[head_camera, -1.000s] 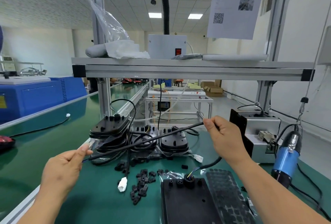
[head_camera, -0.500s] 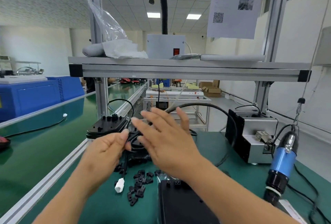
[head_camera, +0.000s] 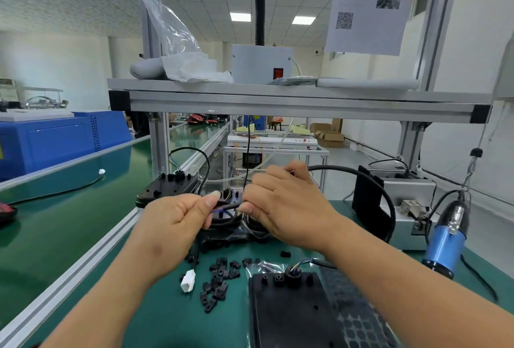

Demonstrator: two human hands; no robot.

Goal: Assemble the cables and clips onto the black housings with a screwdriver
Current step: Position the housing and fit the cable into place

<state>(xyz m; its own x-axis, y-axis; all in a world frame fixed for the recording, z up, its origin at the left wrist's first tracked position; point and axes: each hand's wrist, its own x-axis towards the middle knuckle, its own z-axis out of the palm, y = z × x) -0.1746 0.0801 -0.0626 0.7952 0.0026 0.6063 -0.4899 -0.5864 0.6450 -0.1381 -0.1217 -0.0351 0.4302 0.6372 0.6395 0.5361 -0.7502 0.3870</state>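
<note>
My left hand [head_camera: 178, 217] and my right hand [head_camera: 281, 203] meet in mid-air above the bench, both pinching the same black cable [head_camera: 370, 181]. The cable loops out from my right hand, arcs right and drops behind my forearm. Its white connector [head_camera: 187, 280] hangs down to the mat below my left wrist. A flat black housing [head_camera: 289, 314] lies in front of me with a grommet and coloured wires at its top edge. Several small black clips [head_camera: 219, 281] are scattered on the mat. A stack of black housings [head_camera: 169, 186] stands behind my hands.
A blue electric screwdriver [head_camera: 447, 239] hangs on a cord at the right. A grey screw feeder box [head_camera: 403, 200] sits behind it. An aluminium shelf frame [head_camera: 292, 103] spans overhead. The green conveyor belt [head_camera: 55, 225] runs along the left, with its aluminium rail beside my left arm.
A second ago my hands held the cable stretched wide apart. They have come together at the middle, and the cable now bows out in a loop to the right.
</note>
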